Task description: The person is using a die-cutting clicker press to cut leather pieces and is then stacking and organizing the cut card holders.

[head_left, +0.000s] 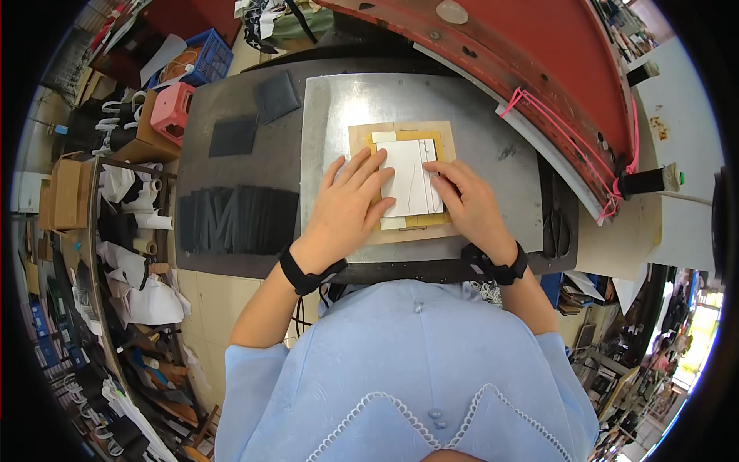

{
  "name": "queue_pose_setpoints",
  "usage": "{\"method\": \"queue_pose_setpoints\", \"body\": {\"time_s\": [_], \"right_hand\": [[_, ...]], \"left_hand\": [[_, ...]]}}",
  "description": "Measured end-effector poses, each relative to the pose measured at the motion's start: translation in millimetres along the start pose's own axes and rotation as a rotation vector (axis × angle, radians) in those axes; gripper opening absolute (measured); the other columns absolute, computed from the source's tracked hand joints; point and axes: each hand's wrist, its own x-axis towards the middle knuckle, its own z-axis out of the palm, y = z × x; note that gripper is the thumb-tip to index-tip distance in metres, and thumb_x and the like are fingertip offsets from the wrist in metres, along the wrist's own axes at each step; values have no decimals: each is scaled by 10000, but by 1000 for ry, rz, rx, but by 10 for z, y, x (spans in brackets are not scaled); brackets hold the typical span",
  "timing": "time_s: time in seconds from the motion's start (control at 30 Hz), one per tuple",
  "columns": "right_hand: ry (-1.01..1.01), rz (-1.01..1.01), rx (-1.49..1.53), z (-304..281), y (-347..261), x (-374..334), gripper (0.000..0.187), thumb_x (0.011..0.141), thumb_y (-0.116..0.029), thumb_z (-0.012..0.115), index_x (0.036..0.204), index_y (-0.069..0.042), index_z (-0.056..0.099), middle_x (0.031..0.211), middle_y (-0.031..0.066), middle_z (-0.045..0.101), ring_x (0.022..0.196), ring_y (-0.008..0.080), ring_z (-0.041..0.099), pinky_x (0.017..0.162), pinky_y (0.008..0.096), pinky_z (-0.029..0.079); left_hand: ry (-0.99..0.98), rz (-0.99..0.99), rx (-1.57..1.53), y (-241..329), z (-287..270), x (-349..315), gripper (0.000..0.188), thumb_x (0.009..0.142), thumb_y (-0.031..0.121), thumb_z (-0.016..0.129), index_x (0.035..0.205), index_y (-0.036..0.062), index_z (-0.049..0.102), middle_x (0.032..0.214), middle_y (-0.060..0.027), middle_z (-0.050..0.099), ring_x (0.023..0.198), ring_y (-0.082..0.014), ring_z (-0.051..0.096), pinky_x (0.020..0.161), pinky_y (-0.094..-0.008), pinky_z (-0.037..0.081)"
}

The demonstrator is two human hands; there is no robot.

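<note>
A white card [404, 181] with thin lines drawn on it lies on a yellow board [419, 134], which rests on a larger brown sheet [358, 135]. Across the card's left part, my left hand [348, 202] lies flat with its fingers spread. My right hand [468, 199] is at the card's right edge, thumb and bent forefinger close together on it. A dark edge shows just beyond the card's upper right side. Both wrists wear black bands. All this is on a shiny metal plate [331, 108].
Overlapping dark rectangular pieces [239, 221] lie left on the dark table, with two more pieces [233, 135] [277, 97] behind. A red machine beam [531, 69] slants overhead at the right, pink cord [566, 131] tied on it. Scissors [556, 232] lie at the right edge.
</note>
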Motion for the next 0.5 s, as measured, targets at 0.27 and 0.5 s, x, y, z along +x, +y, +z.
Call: {"method": "queue_pose_setpoints", "body": {"time_s": [0.27,0.5], "right_hand": [[-93,95,-49,-37,-66,-19,294,917,-198,667,1180,-68,677,913,99,600,777,259,600,694,344,476],[81,-308,-420,52,-23,-56,417,867,-293,710,1215,-70,651,1179,118,599,1095,291,567,873,375,472]], "left_hand": [[-107,32,71,-93,-95,35,474,945,322,629,1380,146,565,1496,-81,473,1414,-282,386,1183,-506,244],[-134,43,72,-85,-98,46,492,948,322,625,1389,117,548,1528,-81,443,1439,-277,360,1190,-499,234]]}}
